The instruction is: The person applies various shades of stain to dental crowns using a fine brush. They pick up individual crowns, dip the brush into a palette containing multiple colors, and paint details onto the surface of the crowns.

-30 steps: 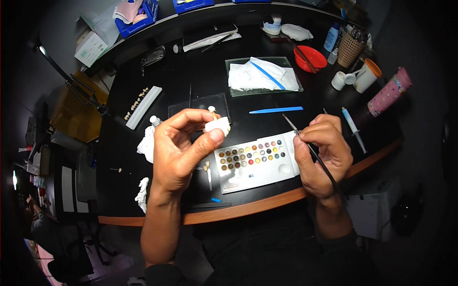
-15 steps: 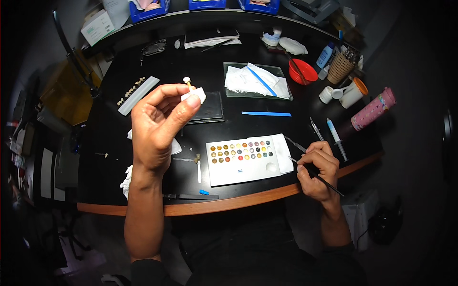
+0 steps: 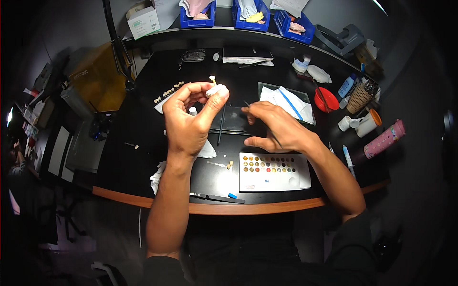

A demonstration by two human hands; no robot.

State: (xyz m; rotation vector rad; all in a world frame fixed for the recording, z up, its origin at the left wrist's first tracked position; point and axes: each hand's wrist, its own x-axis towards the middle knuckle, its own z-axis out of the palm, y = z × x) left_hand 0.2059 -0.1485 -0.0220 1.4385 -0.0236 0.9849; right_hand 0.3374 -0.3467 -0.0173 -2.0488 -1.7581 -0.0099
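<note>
In my left hand [image 3: 188, 114], a small white ridged block [image 3: 217, 90] is pinched between thumb and fingertips. A white tooth crown [image 3: 212, 77] stands up from it on a yellowish pin. My right hand [image 3: 281, 124] hovers past the far edge of a white palette [image 3: 272, 183] filled with several rows of coloured pastes. A thin dark brush [image 3: 246, 103] sits among its fingers, mostly hidden behind them. Just left of that hand, a dark rod [image 3: 222, 126] lies across a flat black case [image 3: 236, 119]. A small white cap [image 3: 192, 110] shows behind my left hand.
Tooth crowns [image 3: 168, 92] line a strip at left; loose yellowish pieces [image 3: 230, 165] and tweezers [image 3: 217, 198] lie nearer. Right are a tissue-covered glass plate [image 3: 310, 119], red bowl [image 3: 326, 99], syringe [image 3: 348, 159] and pink bottle [image 3: 384, 139]. Blue bins [image 3: 198, 21] line the shelf.
My right hand has left the palette's right end and moved left and away, to beyond its far edge. My left hand still holds the block. The whole view has shifted.
</note>
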